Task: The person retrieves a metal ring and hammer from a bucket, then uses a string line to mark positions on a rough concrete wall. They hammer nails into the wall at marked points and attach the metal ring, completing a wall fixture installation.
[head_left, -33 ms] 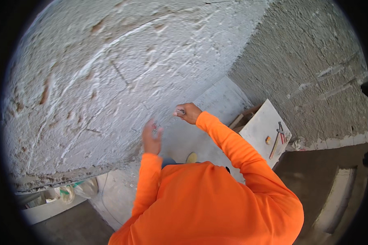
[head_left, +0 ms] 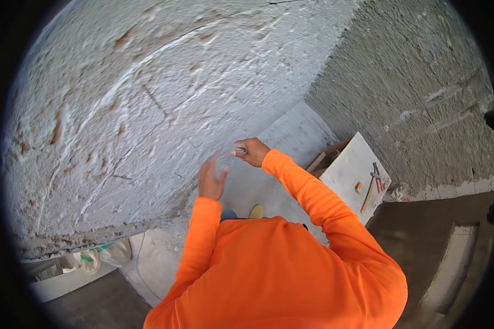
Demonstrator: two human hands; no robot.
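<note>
Rough, scored wall (head_left: 148, 82) fills the left of the room. Nearest, the person's orange shirt (head_left: 280, 274) spreads across the view. Beyond it, the left hand (head_left: 210, 178) is blurred, its fingers loosely spread, with nothing visible in it. Ahead and to its right, the right hand (head_left: 252, 152) pinches a small metallic-looking piece (head_left: 241, 149) at its fingertips, on the side facing the left hand; the piece's long axis is too small to tell. Farther right, a pale worktop (head_left: 340, 176) carries a long-handled tool (head_left: 367, 197), a red-handled tool (head_left: 379, 184) and a round yellowish item (head_left: 359, 188). Behind stands a darker wall (head_left: 406, 66). No label or writing can be read.
</note>
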